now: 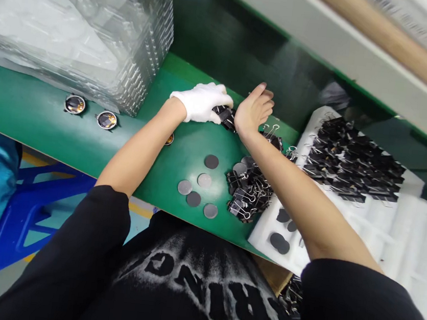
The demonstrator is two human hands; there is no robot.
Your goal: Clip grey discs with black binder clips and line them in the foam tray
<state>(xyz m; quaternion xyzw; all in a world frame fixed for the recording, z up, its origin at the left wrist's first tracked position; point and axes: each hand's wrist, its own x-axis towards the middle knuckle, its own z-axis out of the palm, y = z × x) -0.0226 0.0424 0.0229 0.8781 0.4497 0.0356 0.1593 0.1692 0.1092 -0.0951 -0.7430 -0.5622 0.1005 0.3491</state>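
Holding a small group of black clips (224,115) in the white-gloved left hand (202,103), near the back side of the green tabletop (31,95). Left grip narrow, with fingers on two sides of the group, probably for keeping the clips together like one piece. Having the bare right hand (255,111) just beside the other end of this group, with bent wrist and with fingers stretched away, not closed around any visible thing. Perhaps using the heel of the palm as a stop; cannot tell about real contact from this angle.

Can see five grey discs (204,180) nearer to the body, lying flat and spread out, maybe for easy picking one by one. Next, below the right forearm, a loose pile of clips (248,197), heaped without order, likely for short reach. Further right, many clips in dense rows (353,155) on white foam (372,219), probably arranged so for good support and for saving space. On the same foam, also some dark discs (279,243).

On the left, two round metal-rimmed pieces (107,120), set apart face up, perhaps for protecting the faces. Behind, clear plastic trays (142,70), stacked, apparently for saving space.
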